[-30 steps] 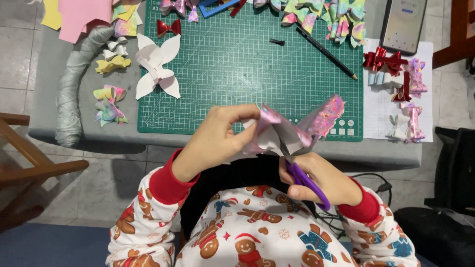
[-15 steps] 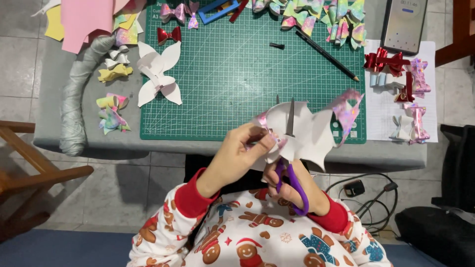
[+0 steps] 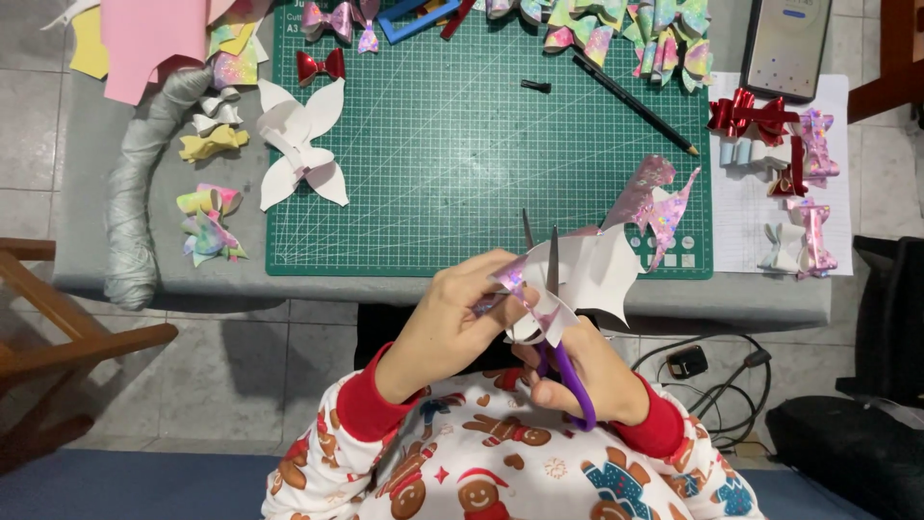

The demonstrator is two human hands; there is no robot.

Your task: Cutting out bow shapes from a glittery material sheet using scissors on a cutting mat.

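Holding white-backed holographic cutout [image 3: 597,274] just past surface [image 3: 481,289] near edge, above lap. Left hand [image 3: 462,313] pinching its left lobe, closed on it. Right hand [image 3: 577,376] gripping purple scissors [image 3: 563,332], blades parted, pointing away from body into the sheet. Lying beyond on green cutting mat [image 3: 452,164]: white bow template [image 3: 298,144], black pencil [image 3: 635,91].

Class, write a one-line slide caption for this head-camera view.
Right hand works purple-handled scissors through white-backed holographic sheet held by left hand above green cutting mat.
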